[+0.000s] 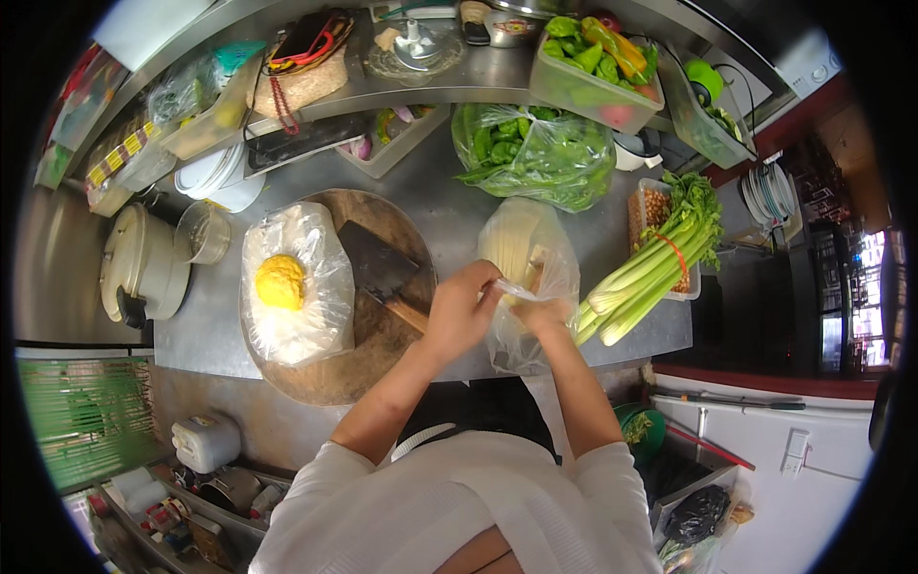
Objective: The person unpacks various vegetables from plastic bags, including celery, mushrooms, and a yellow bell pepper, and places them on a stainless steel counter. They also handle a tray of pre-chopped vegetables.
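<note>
My left hand pinches the gathered edge of a clear plastic bag on the steel table. The fingers of my right hand hold the same bag by its mouth, partly covered by the plastic. Pale, ridged food shows through the bag, with something brownish beside it; I cannot tell exactly what. Left of my hands, a cleaver lies on a round wooden chopping board. A white plastic bag rests there too, with a yellow lump on top. Celery, tied with a red band, lies to the right.
Behind the bag sits a bag of green peppers. The celery leans on a tub of peanuts. A pressure cooker and a plastic container stand left. A raised shelf carrying pepper boxes runs along the back.
</note>
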The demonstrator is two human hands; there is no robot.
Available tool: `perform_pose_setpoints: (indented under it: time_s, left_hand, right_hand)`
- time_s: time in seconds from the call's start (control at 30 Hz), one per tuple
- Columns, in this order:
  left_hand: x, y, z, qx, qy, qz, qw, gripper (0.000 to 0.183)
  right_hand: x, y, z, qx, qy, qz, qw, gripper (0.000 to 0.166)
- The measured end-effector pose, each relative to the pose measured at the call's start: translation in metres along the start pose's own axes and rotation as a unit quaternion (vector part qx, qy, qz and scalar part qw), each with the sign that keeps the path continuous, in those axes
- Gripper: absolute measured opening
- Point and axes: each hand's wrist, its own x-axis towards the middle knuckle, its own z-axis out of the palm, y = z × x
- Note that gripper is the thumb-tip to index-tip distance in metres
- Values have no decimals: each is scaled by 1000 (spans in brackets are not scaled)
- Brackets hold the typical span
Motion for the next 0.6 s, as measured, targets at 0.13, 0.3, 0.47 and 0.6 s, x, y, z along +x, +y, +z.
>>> perform_pose_setpoints:
  time_s: [0.13,0.3,0.47,0.6]
  left_hand:
    - [-7,12,-5,6,-11,8,1000,7]
    - [-2,0,-10,10,28,-8,1000,9]
    - [5,-23,-17,3,66,-60,996,10]
    - [13,-56,-24,6,106,-116,988,12]
  right_hand:
    - [4,11,4,188,-108,9,976,97]
    - [3,-11,-14,73,-97,-63,991,92]
    - [-36,-30,-31,28,-15,-134,990,73]
    - [-59,-41,-126,19,-130,-106,986,53]
